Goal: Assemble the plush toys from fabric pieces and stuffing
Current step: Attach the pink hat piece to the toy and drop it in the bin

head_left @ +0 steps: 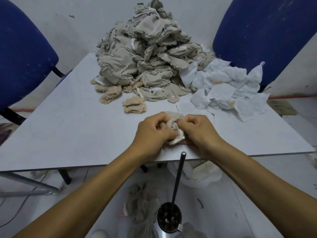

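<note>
Pinching a fabric piece between them — left hand, right hand.

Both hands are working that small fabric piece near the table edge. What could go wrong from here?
1. The fabric piece is pinched between the left hand and right hand close to the table edge; a slip could drop it to the littered floor.
2. The upright metal rod stands just below the wrists and might be knocked.
3. The tall grey fabric pile could slump forward onto the small tan pieces.

Fabric piece mostly hidden by hands; chairs cropped.
</note>
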Motion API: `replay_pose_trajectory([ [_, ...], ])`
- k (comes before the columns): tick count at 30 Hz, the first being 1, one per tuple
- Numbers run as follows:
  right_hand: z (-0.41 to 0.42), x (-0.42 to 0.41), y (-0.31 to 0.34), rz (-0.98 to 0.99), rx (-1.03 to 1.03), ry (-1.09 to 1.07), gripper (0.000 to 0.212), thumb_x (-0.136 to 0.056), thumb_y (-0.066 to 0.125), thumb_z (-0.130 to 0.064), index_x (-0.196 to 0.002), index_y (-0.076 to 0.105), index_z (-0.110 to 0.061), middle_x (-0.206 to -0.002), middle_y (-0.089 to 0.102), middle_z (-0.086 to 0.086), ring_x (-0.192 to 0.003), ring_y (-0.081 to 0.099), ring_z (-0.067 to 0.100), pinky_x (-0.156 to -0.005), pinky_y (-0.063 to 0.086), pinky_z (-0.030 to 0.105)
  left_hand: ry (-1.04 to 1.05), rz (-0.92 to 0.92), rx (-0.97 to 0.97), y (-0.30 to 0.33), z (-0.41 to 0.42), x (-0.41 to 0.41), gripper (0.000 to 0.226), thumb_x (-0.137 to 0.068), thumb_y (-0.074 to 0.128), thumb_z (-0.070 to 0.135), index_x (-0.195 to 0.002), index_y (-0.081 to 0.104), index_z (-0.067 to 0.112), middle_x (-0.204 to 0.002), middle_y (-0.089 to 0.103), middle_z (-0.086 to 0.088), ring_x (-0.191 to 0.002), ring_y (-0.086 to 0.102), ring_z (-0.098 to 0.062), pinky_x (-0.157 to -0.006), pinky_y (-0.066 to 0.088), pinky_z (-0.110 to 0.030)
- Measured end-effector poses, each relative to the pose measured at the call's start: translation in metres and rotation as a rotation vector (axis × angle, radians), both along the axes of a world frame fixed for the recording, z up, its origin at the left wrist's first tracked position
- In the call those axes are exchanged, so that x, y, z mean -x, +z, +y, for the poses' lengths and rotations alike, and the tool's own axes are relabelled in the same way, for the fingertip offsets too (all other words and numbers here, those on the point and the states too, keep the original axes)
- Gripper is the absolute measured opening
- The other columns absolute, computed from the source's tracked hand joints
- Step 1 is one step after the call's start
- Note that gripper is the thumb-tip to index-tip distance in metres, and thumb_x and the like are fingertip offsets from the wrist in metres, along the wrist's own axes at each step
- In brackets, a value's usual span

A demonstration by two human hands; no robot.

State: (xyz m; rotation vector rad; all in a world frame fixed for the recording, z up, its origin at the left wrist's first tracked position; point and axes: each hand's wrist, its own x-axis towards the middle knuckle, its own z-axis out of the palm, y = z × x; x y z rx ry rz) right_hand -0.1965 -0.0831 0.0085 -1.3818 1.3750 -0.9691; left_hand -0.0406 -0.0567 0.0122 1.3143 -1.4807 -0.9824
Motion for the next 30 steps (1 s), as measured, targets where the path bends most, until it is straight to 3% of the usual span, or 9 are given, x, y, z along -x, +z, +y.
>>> replay_pose_trajectory([
  [4,0.002,0.000,-0.004,0.173,0.103,-0.071,0.022,-0.078,0.068,-0.026,-0.059,0.062,-0.019,-0.047,0.053,-0.012,-0.048,0.047,0.002,-0.050,0.039,0.018,-0.045,-0.272,0.196,-0.003,0.013,0.000,0.022,-0.071,0.077,0.030,-0.076,0.057,0.021,-0.059,0.049,0.000,-0.056,0.043,-0.008,-0.053,0.035,-0.018],
  [7,0.003,-0.004,-0.005,0.183,0.103,-0.082,0.024,-0.082,0.067,-0.027,-0.060,0.061,-0.018,-0.046,0.053,-0.013,-0.048,0.048,0.001,-0.051,0.039,0.018,-0.101,-0.340,0.140,0.001,0.010,-0.008,0.027,-0.072,0.084,0.026,-0.080,0.058,0.022,-0.062,0.052,0.000,-0.060,0.053,-0.019,-0.059,0.046,-0.029],
  [10,0.005,-0.002,0.000,0.025,0.024,0.071,0.022,-0.086,0.066,-0.025,-0.065,0.064,-0.019,-0.063,0.062,-0.003,-0.067,0.058,0.011,-0.070,0.049,0.032,-0.076,-0.112,0.001,0.002,0.002,-0.016,0.019,-0.075,0.078,0.010,-0.077,0.060,0.015,-0.055,0.045,0.005,-0.055,0.043,-0.019,-0.057,0.041,-0.033],
  [13,0.009,0.009,0.005,-0.170,-0.067,0.321,0.010,-0.090,0.070,-0.017,-0.094,0.069,-0.008,-0.087,0.064,0.021,-0.088,0.067,0.025,-0.092,0.057,0.045,-0.024,0.193,-0.162,0.001,-0.005,-0.017,0.021,-0.080,0.068,0.000,-0.067,0.060,0.015,-0.055,0.046,-0.004,-0.048,0.039,-0.019,-0.042,0.035,-0.025],
  [15,0.011,0.014,0.003,-0.145,-0.031,0.394,0.029,-0.084,0.076,-0.015,-0.107,0.065,-0.001,-0.087,0.063,0.026,-0.089,0.068,0.035,-0.095,0.055,0.051,0.012,0.304,-0.232,0.002,-0.010,-0.016,0.036,-0.084,0.062,-0.003,-0.055,0.059,0.019,-0.053,0.049,-0.005,-0.044,0.038,-0.017,-0.036,0.030,-0.020],
  [19,0.017,0.009,-0.003,-0.074,0.115,0.264,0.015,-0.087,0.075,-0.014,-0.097,0.069,-0.004,-0.071,0.071,0.011,-0.080,0.074,0.030,-0.084,0.060,0.051,0.037,0.390,-0.309,0.005,-0.016,-0.010,0.047,-0.084,0.053,-0.005,-0.044,0.054,0.020,-0.048,0.046,-0.002,-0.039,0.032,-0.011,-0.034,0.023,-0.017],
  [25,0.019,0.005,-0.004,-0.025,0.175,0.121,0.016,-0.084,0.076,-0.020,-0.076,0.068,-0.009,-0.053,0.065,0.004,-0.058,0.070,0.021,-0.060,0.057,0.027,0.036,0.365,-0.282,0.003,-0.014,-0.001,0.027,-0.081,0.048,-0.004,-0.060,0.049,0.013,-0.048,0.041,0.001,-0.041,0.033,-0.011,-0.039,0.024,-0.019],
  [28,0.018,0.001,-0.004,0.000,0.186,0.049,0.018,-0.082,0.073,-0.020,-0.071,0.064,-0.008,-0.050,0.063,0.006,-0.050,0.066,0.023,-0.060,0.056,0.034,0.078,0.303,-0.113,-0.002,-0.010,0.006,0.013,-0.078,0.055,0.013,-0.065,0.053,0.013,-0.054,0.045,0.002,-0.056,0.039,-0.015,-0.054,0.031,-0.030],
  [30,0.017,-0.003,-0.005,-0.001,0.198,0.001,0.025,-0.080,0.071,-0.018,-0.062,0.055,-0.013,-0.046,0.060,0.006,-0.046,0.065,0.024,-0.058,0.055,0.038,0.055,0.299,-0.041,-0.004,-0.007,0.008,0.024,-0.078,0.063,0.026,-0.058,0.053,0.018,-0.054,0.046,0.003,-0.058,0.041,-0.015,-0.060,0.033,-0.031],
])
